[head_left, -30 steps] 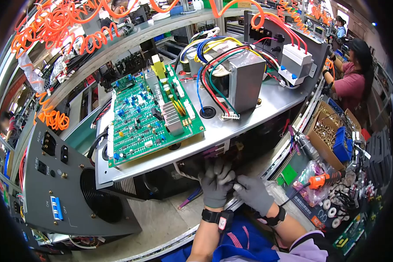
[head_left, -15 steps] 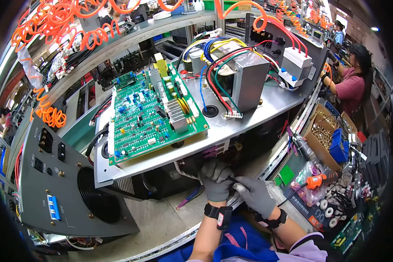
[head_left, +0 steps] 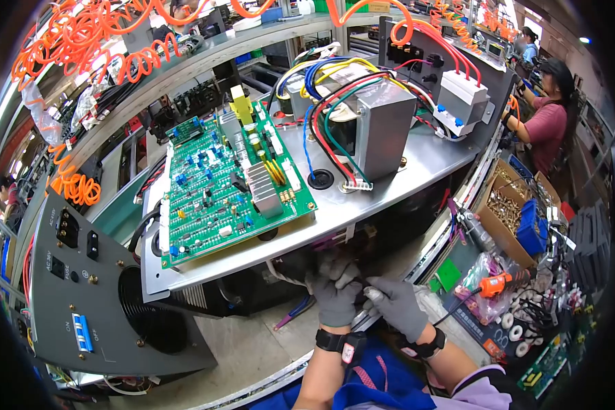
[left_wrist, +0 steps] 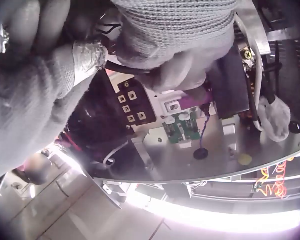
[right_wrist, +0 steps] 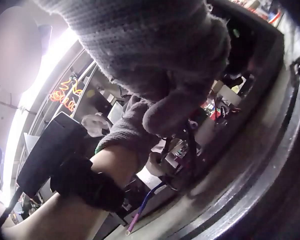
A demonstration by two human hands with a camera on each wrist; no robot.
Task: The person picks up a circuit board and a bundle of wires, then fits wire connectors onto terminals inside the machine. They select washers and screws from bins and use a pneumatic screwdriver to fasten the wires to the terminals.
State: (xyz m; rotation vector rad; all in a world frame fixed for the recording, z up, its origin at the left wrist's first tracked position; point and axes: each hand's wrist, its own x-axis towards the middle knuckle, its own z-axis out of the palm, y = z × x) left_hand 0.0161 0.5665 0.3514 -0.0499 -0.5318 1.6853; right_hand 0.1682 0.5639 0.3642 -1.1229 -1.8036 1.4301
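Observation:
Both hands wear grey knit gloves and work close together below the front edge of a metal chassis plate [head_left: 417,184]. My left hand [head_left: 336,301] grips a thin black cable [left_wrist: 124,68], its fingers curled and partly in the plate's shadow. Just to its right, my right hand [head_left: 398,307] pinches the same cable; silver tape [left_wrist: 90,59] wraps its thumb. The cable's ends are hidden by the gloves. Inside the machine, beyond the hands, are a black terminal module [left_wrist: 134,104] and a small green board [left_wrist: 181,128]. A blue and purple lead [head_left: 294,312] hangs to the left.
On the plate sit a large green circuit board [head_left: 219,198] and a transformer [head_left: 386,130] with coloured wires. A dark panel [head_left: 102,287] with a blue switch leans at left. To the right are a box of screws [head_left: 506,208] and an orange-black tool [head_left: 495,283]. Another person [head_left: 550,123] stands beyond.
The hands stay together at the same spot under the plate, with only small finger movements. The head view shifts slightly, so the machine sits a little further left than half a second ago.

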